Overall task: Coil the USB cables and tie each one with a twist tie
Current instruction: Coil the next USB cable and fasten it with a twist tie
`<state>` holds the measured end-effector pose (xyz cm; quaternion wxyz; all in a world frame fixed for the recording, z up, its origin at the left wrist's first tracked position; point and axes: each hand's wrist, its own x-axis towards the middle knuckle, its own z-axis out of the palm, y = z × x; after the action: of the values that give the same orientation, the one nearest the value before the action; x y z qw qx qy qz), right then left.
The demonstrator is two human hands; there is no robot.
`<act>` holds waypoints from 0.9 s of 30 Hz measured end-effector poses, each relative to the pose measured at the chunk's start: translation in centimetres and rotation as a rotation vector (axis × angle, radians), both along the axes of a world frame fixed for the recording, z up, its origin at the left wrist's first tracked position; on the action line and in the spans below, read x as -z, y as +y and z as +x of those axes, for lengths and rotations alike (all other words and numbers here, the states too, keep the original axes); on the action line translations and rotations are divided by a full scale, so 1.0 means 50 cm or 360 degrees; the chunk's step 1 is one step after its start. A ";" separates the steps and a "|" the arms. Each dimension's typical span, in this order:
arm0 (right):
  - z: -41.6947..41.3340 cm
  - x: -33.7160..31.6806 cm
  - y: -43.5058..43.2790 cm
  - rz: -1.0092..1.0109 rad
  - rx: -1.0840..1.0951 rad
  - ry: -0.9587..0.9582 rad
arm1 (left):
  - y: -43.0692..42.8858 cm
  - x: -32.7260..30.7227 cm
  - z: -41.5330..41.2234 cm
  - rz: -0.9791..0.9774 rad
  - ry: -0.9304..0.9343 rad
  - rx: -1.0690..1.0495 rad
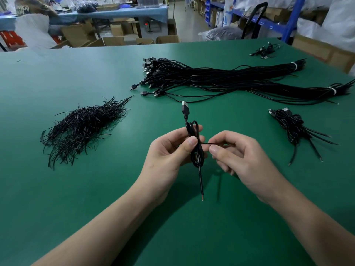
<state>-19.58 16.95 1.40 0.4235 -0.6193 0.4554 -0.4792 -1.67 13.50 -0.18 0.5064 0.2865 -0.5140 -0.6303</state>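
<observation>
My left hand (169, 150) grips a coiled black USB cable (195, 135) upright above the green table (76, 189); its plug points up and its bare wire end hangs down. A thin black twist tie (210, 143) runs sideways from the coil, and my right hand (236, 156) pinches it between thumb and fingers. A loose heap of black twist ties (82, 127) lies to the left. Two long bundles of uncoiled USB cables (221, 79) lie across the far side. A small pile of coiled cables (292, 125) sits to the right.
A few more cables (266, 50) lie near the far right edge of the table. Beyond the table stand cardboard boxes (115, 41), a blue-covered bench and blue shelving (269, 22). A person sits at the far left.
</observation>
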 end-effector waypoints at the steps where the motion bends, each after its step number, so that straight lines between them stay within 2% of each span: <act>1: 0.000 0.000 -0.001 0.0013 0.0002 -0.0018 | 0.000 0.000 -0.001 -0.0002 -0.0008 0.0000; 8: -0.006 0.005 -0.004 0.0103 -0.0055 -0.0103 | 0.005 -0.001 -0.005 -0.0025 0.0022 0.0084; 15: -0.015 0.000 -0.002 0.0003 -0.0153 -0.0087 | 0.001 -0.001 0.001 -0.0013 0.0011 0.0057; 27: -0.002 0.000 0.005 -0.0284 0.0198 0.0256 | -0.004 0.003 0.004 0.0005 -0.0072 0.0051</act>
<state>-19.69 17.19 1.39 0.2983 -0.6616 0.4809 -0.4919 -1.48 13.31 -0.33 0.4839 0.2932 -0.5290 -0.6325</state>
